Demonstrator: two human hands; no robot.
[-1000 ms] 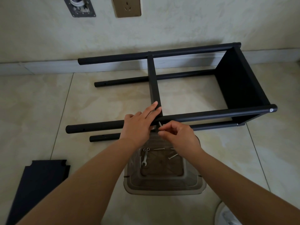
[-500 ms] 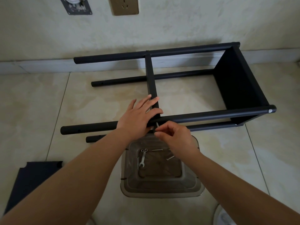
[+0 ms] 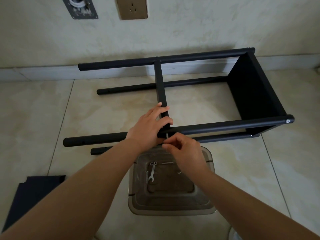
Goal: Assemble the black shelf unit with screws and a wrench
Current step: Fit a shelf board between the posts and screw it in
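The black shelf unit [image 3: 216, 125] lies on its side on the tiled floor, with one panel [image 3: 254, 94] fitted at its right end. A middle shelf board [image 3: 160, 87] spans between the poles. My left hand [image 3: 149, 126] grips that board where it meets the near upper pole, fingers curled over its edge. My right hand [image 3: 183, 149] pinches a silver screw [image 3: 167, 136] standing at the pole's underside by the joint. A small wrench [image 3: 152, 174] lies in the clear plastic container [image 3: 207, 207] below my hands.
Loose screws [image 3: 168, 163] lie in the container beside the wrench. A spare black shelf panel [image 3: 32, 193] rests on the floor at the lower left. The wall with a socket plate [image 3: 132, 7] runs behind the unit. A white object shows at the bottom right edge.
My left hand's fingers have curled from lying flat over the joint to wrapping the board's edge. My right hand stays at the screw, barely shifted.
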